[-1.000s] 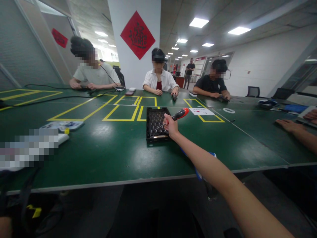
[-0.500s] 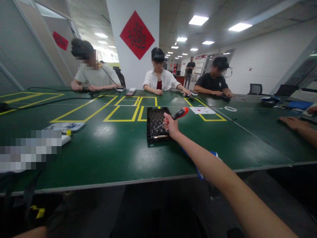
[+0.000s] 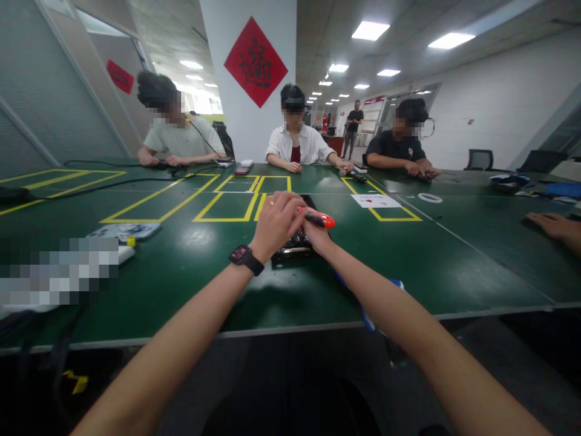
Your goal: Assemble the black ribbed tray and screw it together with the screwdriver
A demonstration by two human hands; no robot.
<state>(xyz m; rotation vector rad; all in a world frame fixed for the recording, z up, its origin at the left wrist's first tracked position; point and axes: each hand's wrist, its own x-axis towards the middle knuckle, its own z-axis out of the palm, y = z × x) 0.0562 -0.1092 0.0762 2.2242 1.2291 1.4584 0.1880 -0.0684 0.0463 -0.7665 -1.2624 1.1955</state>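
In my right hand (image 3: 318,236) is a screwdriver (image 3: 323,219) with a red and black handle, pointing right; its shaft is hidden. Fingers bent and close together, my left hand (image 3: 276,221) lies over the black case (image 3: 297,249), its tips meeting the right hand beside the screwdriver. Whatever the left fingers pinch is hidden behind them. A dark watch (image 3: 246,259) is on the left wrist. Both hands cover most of the case, which sits on the green table (image 3: 190,284).
Left on the table are a patterned flat box (image 3: 124,231) and a pixelated white object (image 3: 68,272). A printed sheet (image 3: 376,201) and a white ring (image 3: 430,198) lie right. Several people sit around the table; a co-worker's hand (image 3: 551,224) rests at far right.
My left hand has come in from the lower left onto the case beside my right hand. The screwdriver has tipped lower, its handle now nearly level, and its shaft is now covered.
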